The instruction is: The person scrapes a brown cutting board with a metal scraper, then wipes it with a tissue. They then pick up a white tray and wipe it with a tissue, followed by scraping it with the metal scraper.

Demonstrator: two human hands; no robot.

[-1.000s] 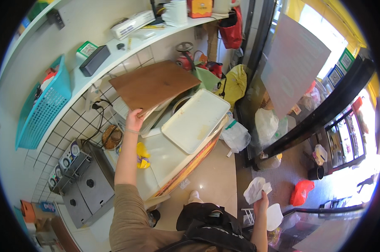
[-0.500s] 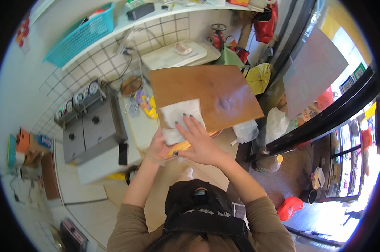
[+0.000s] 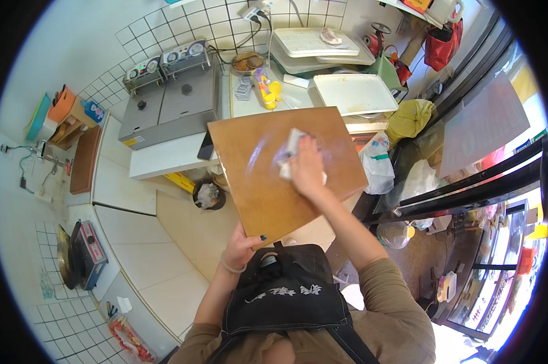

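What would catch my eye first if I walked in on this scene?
The big brown wooden board in the middle: the left hand grips its near edge while the right hand presses a white cloth on its top. Behind it, a steel double fryer sits against the tiled wall, with white trays to its right.

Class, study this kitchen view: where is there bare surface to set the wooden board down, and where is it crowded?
Bare patches: the white counter in front of the double fryer, and the pale counter run beside the left hand. The white tray is empty too. Crowded: the strip behind the wooden board, with yellow bottles.
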